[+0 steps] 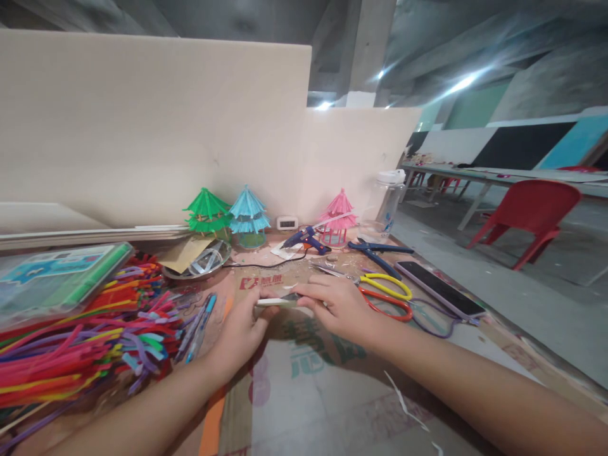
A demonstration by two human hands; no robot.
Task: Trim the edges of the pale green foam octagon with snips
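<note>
My left hand (247,323) pinches the left end of a thin, flat, whitish piece (275,303) just above the work surface. On its right end my right hand (339,304) is closed, fingers bent over the top. A small dark item (291,296) shows by the right fingertips; blur hides what it is. Right of that hand lie scissors with yellow and red handles (387,285). Behind the hands stand small tiered pavilions, one green (208,209), one light blue (249,218) and one pink (339,212).
Colourful pipe cleaners (71,354) and a plastic case (61,285) crowd the left. Pens (199,329) lie beside them. A glue gun (301,239), blue-handled pliers (380,250), a phone (439,288) and a clear bottle (387,199) sit toward the back and right. White scraps (403,402) lie in front.
</note>
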